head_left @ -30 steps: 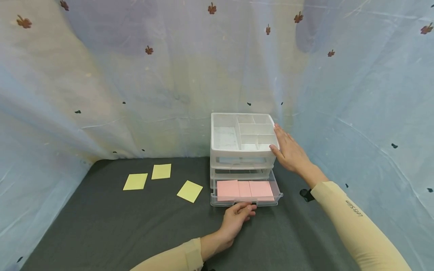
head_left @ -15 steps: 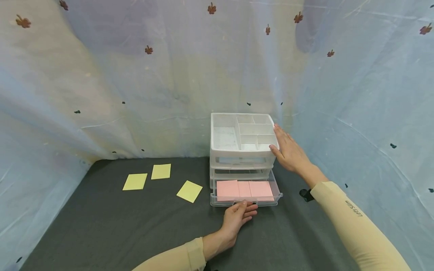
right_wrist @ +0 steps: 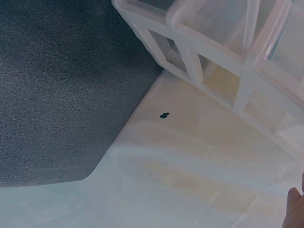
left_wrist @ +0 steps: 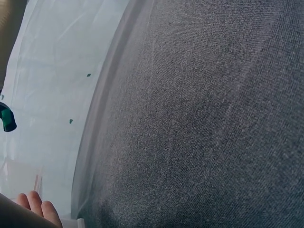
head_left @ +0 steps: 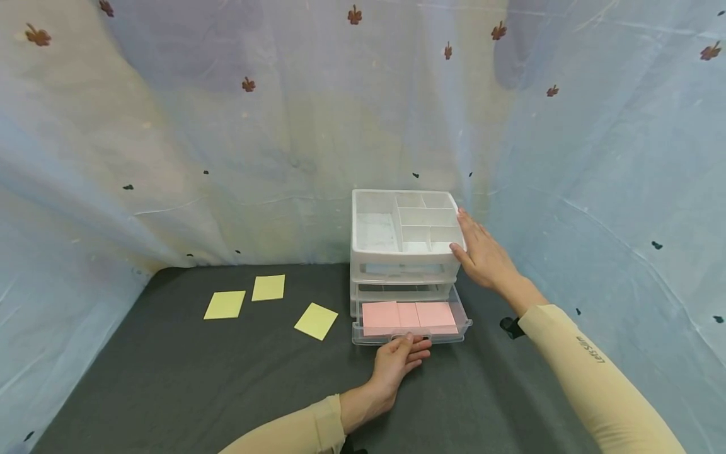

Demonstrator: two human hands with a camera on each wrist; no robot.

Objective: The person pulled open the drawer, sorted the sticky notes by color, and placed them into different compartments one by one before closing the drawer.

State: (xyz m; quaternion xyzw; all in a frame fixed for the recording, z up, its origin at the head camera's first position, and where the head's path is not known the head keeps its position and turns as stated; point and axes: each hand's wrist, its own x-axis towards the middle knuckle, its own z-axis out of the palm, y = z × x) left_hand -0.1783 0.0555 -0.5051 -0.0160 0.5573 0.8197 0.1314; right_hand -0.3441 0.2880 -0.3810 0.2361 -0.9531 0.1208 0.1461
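Observation:
In the head view, a white plastic drawer unit [head_left: 409, 257] with a divided top tray stands on the dark cloth. Its clear bottom drawer [head_left: 460, 314] is pulled out, with several pink paper squares [head_left: 381, 317] lying inside. My left hand [head_left: 390, 369] touches the middle of that drawer's front, thumb up at the handle cutout and fingers loosely extended to the right. My right hand [head_left: 486, 255] rests against the unit's upper right side, fingers straight and thumb near the front corner. Only fingers [left_wrist: 35, 203] of the left hand show in the left wrist view.
Several yellow paper squares [head_left: 317, 321] lie on the dark cloth [head_left: 238, 378] left of the unit. A pale curtain [head_left: 306, 139] with leaf marks hangs behind and along both sides.
My left thumb has lifted to the drawer's front edge and the fingers have straightened. The drawer has barely moved; the right hand stays on the unit's side.

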